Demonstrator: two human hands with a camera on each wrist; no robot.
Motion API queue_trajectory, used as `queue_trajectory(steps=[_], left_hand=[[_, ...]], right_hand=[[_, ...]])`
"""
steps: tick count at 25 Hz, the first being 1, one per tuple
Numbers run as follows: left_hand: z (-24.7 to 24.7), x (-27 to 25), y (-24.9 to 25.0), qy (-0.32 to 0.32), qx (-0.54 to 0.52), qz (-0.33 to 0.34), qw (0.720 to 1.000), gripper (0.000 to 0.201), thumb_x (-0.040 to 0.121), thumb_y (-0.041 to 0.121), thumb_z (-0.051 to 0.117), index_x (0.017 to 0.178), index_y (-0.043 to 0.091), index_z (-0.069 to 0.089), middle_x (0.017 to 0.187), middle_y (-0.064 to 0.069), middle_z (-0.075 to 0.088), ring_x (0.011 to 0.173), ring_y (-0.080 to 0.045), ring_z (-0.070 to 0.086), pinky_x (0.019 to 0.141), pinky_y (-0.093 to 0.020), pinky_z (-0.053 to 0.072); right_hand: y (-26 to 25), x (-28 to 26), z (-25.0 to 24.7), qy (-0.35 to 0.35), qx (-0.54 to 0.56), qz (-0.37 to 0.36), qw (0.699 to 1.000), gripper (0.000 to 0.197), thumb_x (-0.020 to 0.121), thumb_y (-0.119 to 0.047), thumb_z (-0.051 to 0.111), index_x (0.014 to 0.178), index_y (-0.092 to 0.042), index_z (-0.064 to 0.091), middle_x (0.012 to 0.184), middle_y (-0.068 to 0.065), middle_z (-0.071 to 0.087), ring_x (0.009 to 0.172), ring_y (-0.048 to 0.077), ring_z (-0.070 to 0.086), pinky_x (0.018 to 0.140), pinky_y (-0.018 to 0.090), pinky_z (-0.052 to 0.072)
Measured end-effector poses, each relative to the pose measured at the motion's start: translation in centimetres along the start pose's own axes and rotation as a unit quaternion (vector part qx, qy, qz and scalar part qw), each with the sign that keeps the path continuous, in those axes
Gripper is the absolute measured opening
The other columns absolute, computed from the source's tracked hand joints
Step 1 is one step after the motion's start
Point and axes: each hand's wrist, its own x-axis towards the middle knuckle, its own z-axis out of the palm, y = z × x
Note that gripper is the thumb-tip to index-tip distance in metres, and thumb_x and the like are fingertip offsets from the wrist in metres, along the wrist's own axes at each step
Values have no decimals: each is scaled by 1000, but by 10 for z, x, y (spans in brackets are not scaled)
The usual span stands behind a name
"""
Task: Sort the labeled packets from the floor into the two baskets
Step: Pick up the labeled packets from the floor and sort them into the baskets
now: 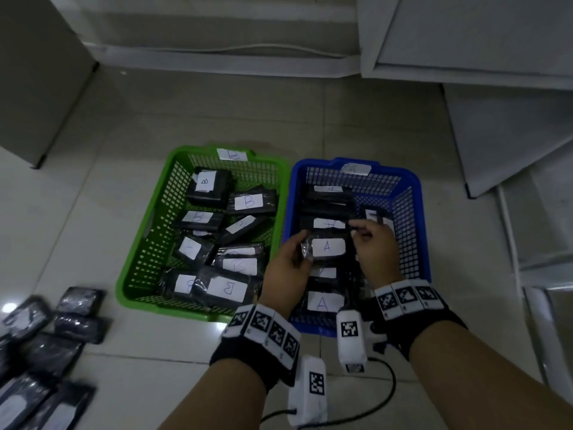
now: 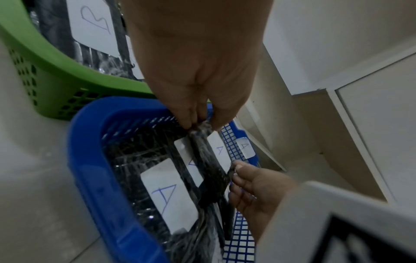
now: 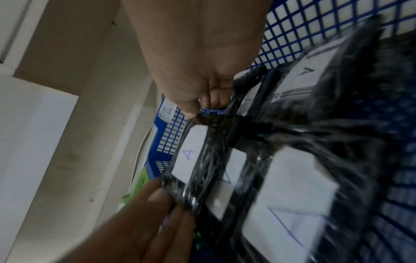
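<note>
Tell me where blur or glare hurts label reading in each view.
Head view: dim; bright glare spot on the tiled floor, floor packets blurred. Left wrist view: sharper, A label readable in the blue plastic basket. Right wrist view: heavy motion blur lower right, nearest white label smeared.

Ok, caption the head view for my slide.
Both hands, left hand and right hand, lower an A packet into the blue basket.

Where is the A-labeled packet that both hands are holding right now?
In the head view, the A packet is over the middle of the blue basket, above other A packets, with the left hand pinching its left end and the right hand its right.
</note>
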Motion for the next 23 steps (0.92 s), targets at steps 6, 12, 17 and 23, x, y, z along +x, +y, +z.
queue_trajectory(steps=[6, 12, 17, 23], left_hand=[[-39, -26, 5, 40, -23, 18, 999, 30, 92, 8, 52, 114, 23, 66, 115, 5, 66, 100, -1, 61, 91, -26, 51], [-143, -116, -59, 166, -46, -25, 985, 27, 88, -3, 52, 92, 19, 68, 92, 2, 71, 80, -4, 66, 72, -12, 50], [-244, -201, -160, 301, 132, -99, 939, 28, 78, -3, 63, 90, 21, 69, 96, -1, 63, 86, -16, 62, 80, -27, 48], [-306, -248, -238, 295, 253, -266, 882, 52, 71, 22, 74, 120, 22, 58, 123, -1, 53, 112, -26, 50, 91, -38, 42]], right_hand=[[-34, -70, 15, 50, -62, -28, 996, 39, 81, -1, 62, 118, -14, 64, 112, 14, 48, 104, 25, 50, 97, 20, 36], [-89, -158, 72, -17, -107, -133, 985, 45, 77, -12, 65, 121, -18, 62, 124, 14, 49, 116, 34, 48, 96, 50, 43], [-133, -244, 144, -153, -149, -230, 950, 55, 68, -23, 61, 124, -25, 60, 141, 10, 44, 132, 31, 34, 104, 56, 35], [-161, -283, 226, -157, -243, -250, 924, 51, 69, -14, 65, 118, -27, 64, 150, 13, 32, 142, 32, 19, 106, 73, 14]])
